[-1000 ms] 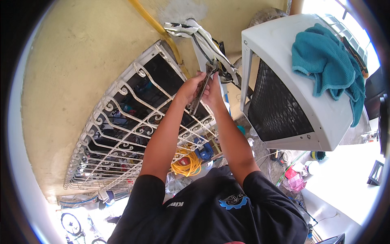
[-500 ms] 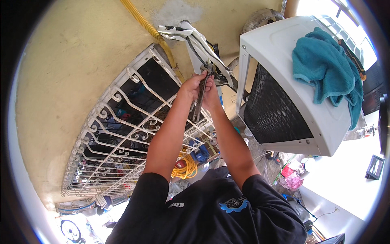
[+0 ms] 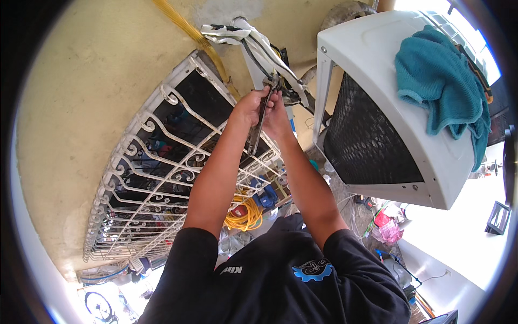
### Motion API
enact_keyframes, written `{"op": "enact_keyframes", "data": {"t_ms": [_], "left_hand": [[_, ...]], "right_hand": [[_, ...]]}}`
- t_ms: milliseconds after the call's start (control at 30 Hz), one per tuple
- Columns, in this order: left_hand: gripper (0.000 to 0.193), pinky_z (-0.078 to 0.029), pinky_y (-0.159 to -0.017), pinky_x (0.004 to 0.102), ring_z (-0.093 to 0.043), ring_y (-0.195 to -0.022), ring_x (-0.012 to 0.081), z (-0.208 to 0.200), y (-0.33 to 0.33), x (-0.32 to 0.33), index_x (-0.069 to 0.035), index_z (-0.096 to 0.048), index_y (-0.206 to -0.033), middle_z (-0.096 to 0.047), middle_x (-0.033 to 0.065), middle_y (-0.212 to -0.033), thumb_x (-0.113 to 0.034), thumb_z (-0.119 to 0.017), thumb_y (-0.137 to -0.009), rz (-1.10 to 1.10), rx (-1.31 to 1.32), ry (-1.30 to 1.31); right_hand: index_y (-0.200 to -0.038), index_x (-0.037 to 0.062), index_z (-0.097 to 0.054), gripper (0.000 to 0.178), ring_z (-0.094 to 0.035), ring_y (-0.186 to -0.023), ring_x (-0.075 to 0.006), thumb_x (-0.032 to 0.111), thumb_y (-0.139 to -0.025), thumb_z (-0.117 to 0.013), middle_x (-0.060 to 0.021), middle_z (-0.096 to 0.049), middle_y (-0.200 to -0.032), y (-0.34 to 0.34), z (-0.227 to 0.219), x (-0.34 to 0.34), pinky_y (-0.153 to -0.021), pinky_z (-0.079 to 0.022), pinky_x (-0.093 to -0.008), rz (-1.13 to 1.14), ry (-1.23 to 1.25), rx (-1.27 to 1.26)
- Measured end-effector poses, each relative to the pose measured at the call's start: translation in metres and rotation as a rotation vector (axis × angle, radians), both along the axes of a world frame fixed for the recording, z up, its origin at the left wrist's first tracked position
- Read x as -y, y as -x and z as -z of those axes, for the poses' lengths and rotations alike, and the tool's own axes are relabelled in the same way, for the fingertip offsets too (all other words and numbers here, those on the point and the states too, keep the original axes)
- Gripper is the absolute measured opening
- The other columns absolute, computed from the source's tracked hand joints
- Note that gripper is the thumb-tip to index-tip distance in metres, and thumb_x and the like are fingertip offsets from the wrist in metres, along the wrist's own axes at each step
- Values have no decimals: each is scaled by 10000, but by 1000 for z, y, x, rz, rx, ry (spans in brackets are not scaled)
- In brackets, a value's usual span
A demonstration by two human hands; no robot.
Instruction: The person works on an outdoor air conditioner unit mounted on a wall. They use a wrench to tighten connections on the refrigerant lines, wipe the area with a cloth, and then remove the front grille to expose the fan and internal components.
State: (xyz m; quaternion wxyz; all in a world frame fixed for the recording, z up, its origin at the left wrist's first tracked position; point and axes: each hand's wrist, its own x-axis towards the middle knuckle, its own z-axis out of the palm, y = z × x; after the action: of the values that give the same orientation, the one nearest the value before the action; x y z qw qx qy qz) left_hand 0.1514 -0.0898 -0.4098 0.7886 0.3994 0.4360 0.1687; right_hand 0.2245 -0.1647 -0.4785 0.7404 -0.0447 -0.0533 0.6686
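Observation:
Both my hands are raised together in front of the wall. My left hand [image 3: 250, 107] is closed round a dark metal wrench [image 3: 260, 127], whose handle points down toward me. The fingers of my right hand [image 3: 275, 115] curl against the upper part of the same handle; whether they also hold a second tool is hidden. The wrench's head is up at the pipe fittings, beside a bundle of pipes wrapped in white tape [image 3: 263, 54]. Dark cables run along this bundle.
A white outdoor air-conditioner unit [image 3: 392, 59] stands close on the right, with a teal towel [image 3: 434, 81] on top. White scrolled window bars [image 3: 171, 96] jut out on the left. Above hangs a yellow corrugated hose [image 3: 181, 21]. Coiled yellow cord [image 3: 244, 216] lies below.
My hands and the wrench sit slightly higher and further left in the picture, and the surroundings have shifted as the view moved. The grip looks the same.

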Motion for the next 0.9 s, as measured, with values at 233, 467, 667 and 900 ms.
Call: {"op": "enact_keyframes", "data": {"t_ms": [233,467,667,900], "left_hand": [[339,-495,-636,285,-606,-650,121,-6,0,3,-94,-719,-965,-698,-10,-793,-390,-588,-1067,-9,5,-42],[431,-508,-591,272,-595,-605,124,3,0,-4,-143,-706,-906,-660,-21,-706,-566,-670,-978,101,-3,-32],[430,-475,-541,294,-546,-548,134,4,5,-24,-151,-717,-837,-622,-41,-643,-554,-670,-981,92,-124,28],[424,-439,-579,274,-505,-594,127,3,5,-21,-133,-687,-833,-589,-34,-670,-501,-618,-1032,69,-96,-31]], "right_hand": [[-785,293,-520,437,-480,-603,-25,543,-1117,-384,157,-469,-647,4,-13,4,-648,-441,-254,13,21,6],[-863,267,-577,421,-498,-567,-35,595,-1086,-434,124,-508,-667,10,-1,-9,-494,-411,-235,51,182,7],[-826,286,-554,402,-421,-553,-23,598,-1070,-484,145,-463,-654,16,-3,-10,-504,-311,-202,133,187,-36],[-808,260,-575,418,-394,-558,-2,577,-1071,-507,139,-495,-662,17,-14,-6,-510,-288,-172,183,233,-50]]}}
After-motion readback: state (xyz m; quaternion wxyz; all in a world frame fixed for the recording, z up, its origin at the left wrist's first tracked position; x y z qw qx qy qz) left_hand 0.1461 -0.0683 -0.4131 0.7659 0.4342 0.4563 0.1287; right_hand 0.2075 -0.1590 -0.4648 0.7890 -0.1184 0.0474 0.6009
